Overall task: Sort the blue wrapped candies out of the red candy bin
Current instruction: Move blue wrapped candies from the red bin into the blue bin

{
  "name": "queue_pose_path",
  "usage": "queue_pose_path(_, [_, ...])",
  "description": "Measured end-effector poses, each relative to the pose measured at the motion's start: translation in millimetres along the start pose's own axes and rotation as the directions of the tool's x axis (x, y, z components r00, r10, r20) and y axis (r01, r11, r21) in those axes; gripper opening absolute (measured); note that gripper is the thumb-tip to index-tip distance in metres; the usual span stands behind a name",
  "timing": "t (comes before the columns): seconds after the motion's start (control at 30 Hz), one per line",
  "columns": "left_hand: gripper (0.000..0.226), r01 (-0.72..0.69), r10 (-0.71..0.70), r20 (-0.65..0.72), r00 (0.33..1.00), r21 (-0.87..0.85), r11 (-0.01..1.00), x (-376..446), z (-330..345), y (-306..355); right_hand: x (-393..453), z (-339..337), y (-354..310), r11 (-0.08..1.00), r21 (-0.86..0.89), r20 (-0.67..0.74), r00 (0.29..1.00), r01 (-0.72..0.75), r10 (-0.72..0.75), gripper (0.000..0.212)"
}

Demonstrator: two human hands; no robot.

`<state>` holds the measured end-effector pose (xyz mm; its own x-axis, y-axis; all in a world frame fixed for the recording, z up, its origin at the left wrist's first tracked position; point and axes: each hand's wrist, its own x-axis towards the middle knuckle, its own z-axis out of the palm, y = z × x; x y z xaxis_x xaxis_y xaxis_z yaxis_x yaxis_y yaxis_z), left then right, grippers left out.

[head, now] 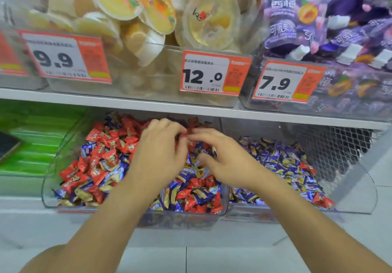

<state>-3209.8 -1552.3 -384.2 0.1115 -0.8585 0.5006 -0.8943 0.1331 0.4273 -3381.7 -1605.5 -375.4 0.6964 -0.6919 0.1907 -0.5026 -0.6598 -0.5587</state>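
Two clear bins stand side by side on the lower shelf. The red candy bin [51,179] holds mixed red candies [101,145] and blue wrapped candies [199,196], too many to count. Over its back part, the left hand [157,156] and right hand [224,162] have curled fingers; what they pinch is blurred. The right bin [360,187] holds mostly blue ones.
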Motion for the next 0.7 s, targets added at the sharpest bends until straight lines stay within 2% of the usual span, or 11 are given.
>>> queue_pose_path(0.13, [0.019,-0.167,0.19,0.079,0.979,-0.23,0.959,-22,22,61,-56,-39,28,0.997,-0.043,-0.108,0.992,-0.063,0.058,0.022])
queue_pose_path(0.23, [0.024,-0.187,0.255,0.2,0.946,-0.303,0.934,-29,45,99,-83,-76,76,0.936,-0.149,-0.167,0.941,-0.319,0.294,0.017])
queue_pose_path(0.3, [0.022,-0.2,0.291,0.326,0.899,-0.285,0.938,-23,65,117,-95,-99,115,0.79,-0.318,-0.114,0.848,-0.525,0.517,0.038])
queue_pose_path(0.37, [0.024,-0.233,0.269,0.496,0.826,-0.135,0.963,-17,84,127,-109,-113,147,0.662,-0.445,-0.019,0.745,-0.603,0.666,0.074])
queue_pose_path(0.43, [0.03,-0.289,0.234,0.619,0.749,-0.011,0.957,-14,102,132,-117,-119,166,0.64,-0.445,0.077,0.685,-0.627,0.725,0.109])
queue_pose_path(0.47, [0.034,-0.288,0.221,0.649,0.728,-0.003,0.958,-15,110,133,-117,-120,172,0.642,-0.434,0.115,0.668,-0.632,0.736,0.12])
queue_pose_path(0.6, [0.034,-0.145,0.189,0.655,0.732,-0.122,0.982,-16,135,136,-103,-122,195,0.574,-0.525,0.178,0.579,-0.628,0.796,0.137])
queue_pose_path(0.67, [0.035,-0.099,0.164,0.67,0.724,-0.135,0.986,-18,141,137,-101,-121,208,0.537,-0.581,0.171,0.554,-0.611,0.815,0.134])
queue_pose_path(0.7, [0.036,-0.09,0.158,0.676,0.72,-0.135,0.987,-20,143,137,-102,-120,213,0.529,-0.604,0.16,0.56,-0.596,0.813,0.125])
